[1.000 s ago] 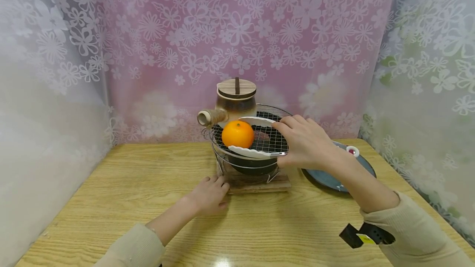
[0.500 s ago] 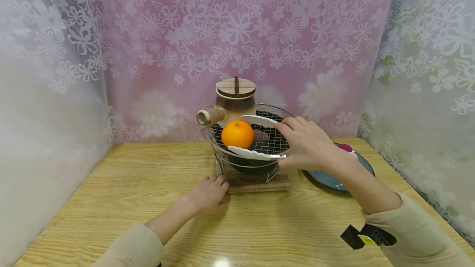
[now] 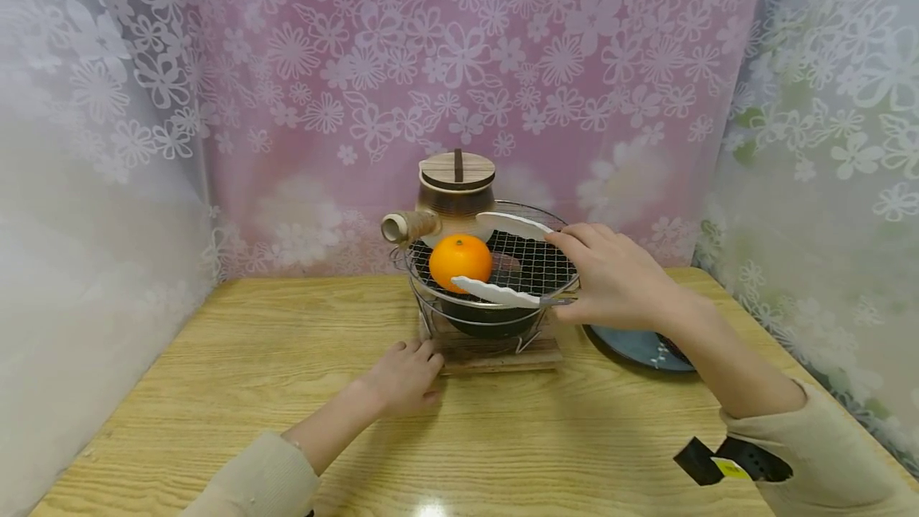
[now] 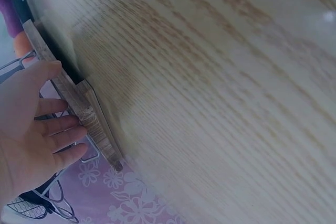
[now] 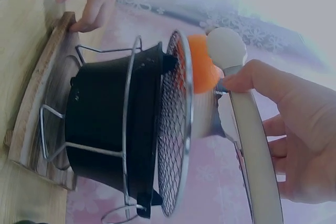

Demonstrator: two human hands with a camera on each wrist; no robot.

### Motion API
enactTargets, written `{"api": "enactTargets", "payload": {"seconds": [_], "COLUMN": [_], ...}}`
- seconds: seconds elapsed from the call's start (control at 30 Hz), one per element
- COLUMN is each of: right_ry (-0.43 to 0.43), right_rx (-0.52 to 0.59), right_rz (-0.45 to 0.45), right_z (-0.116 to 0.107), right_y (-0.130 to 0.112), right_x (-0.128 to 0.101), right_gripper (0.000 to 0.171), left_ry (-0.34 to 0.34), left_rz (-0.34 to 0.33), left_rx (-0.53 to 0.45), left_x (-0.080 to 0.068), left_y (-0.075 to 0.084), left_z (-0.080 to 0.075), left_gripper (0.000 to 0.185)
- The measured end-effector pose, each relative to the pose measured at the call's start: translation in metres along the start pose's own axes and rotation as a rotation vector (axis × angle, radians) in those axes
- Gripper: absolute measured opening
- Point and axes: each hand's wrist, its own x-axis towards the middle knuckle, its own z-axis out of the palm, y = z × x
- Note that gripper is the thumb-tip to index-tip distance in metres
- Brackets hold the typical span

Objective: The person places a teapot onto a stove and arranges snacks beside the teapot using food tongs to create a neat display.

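Better to close white tongs [image 3: 502,262], grasped in right hand [image 3: 617,278], evenly round orange [image 3: 460,260] on wire grill [image 3: 531,266] near desk's back edge, while relaxed, flat left hand [image 3: 402,377] steadies wooden base [image 3: 495,356].

Two bare hands, left hand [image 3: 404,377] and right hand [image 3: 616,278], no rings or gloves visible. Both forearms bare up to pushed-back cream sleeves, left sleeve [image 3: 253,479], right sleeve [image 3: 836,463], soft knit look. Black strap or clip with a yellow label [image 3: 731,463] sits at the right sleeve cuff.
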Motion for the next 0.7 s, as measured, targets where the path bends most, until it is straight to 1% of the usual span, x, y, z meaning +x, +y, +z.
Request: {"api": "enactTargets", "payload": {"seconds": [0.3, 0.43, 0.6, 0.7], "right_ry": [0.05, 0.057, 0.053, 0.052], "right_rx": [0.052, 0.068, 0.087, 0.095], "right_rz": [0.047, 0.102, 0.173, 0.196], "right_z": [-0.009, -0.011, -0.01, -0.008], "right_y": [0.019, 0.029, 0.04, 0.046], "right_x": [-0.011, -0.017, -0.025, -0.03], "right_gripper": [0.077, 0.076, 0.08, 0.084], "left_ry": [-0.008, -0.013, -0.022, -0.021], "left_rz": [-0.008, -0.009, -0.009, -0.009], "left_rx": [-0.017, -0.023, -0.031, -0.035], "left_x": [0.0, 0.0, -0.001, -0.001], "left_y": [0.001, 0.001, 0.001, 0.002], "left_z": [-0.001, -0.003, -0.004, -0.005], "left_gripper": [0.042, 0.042, 0.041, 0.04]}}
